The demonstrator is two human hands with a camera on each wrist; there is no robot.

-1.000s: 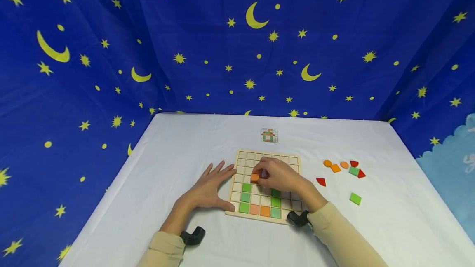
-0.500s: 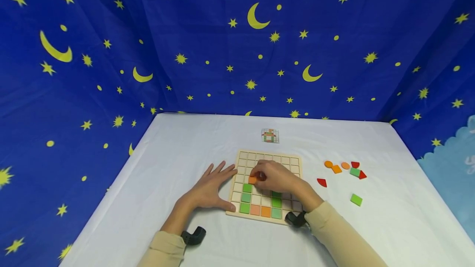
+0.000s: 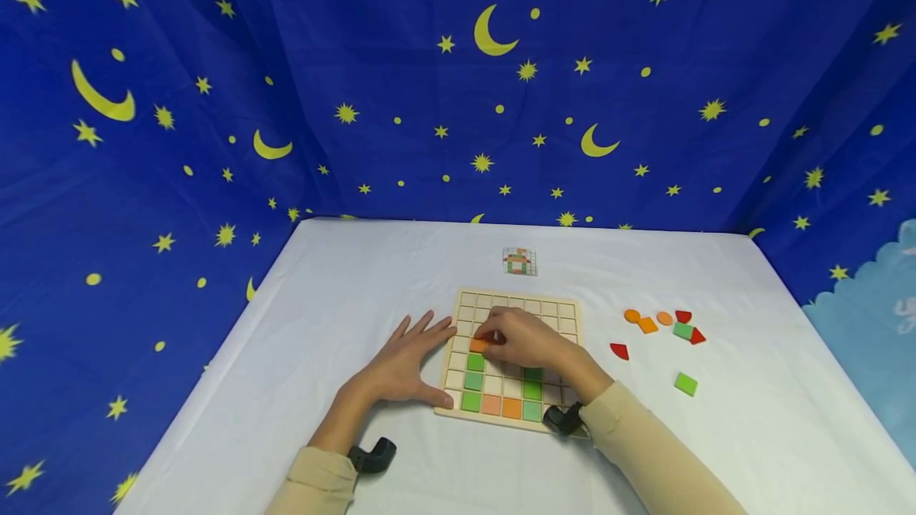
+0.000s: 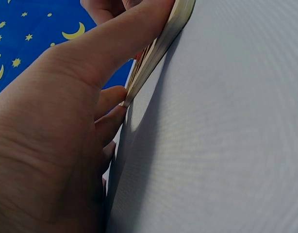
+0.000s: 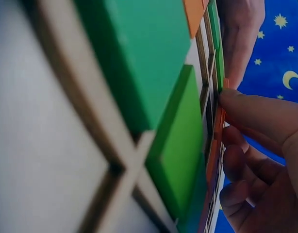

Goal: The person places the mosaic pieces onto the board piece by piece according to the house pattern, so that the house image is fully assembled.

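My right hand pinches an orange square tile between thumb and fingers. The tile lies just above the left green column on a gridded wooden board. In the right wrist view the thumb presses at that tile's edge. My left hand is spread along the board's left side, thumb at the lower corner and fingertips at the rim. Green tiles form two columns, joined at the bottom by a salmon tile and an orange one. My right hand covers part of the grid.
A small pattern card lies behind the board. To the right are loose pieces: an orange circle, an orange square, a salmon circle, green rectangles and red pieces. A starry blue curtain encloses the white table.
My right hand has shifted left with the orange tile, which has gone from the third column to the spot directly above the left green column. The left hand stays put.
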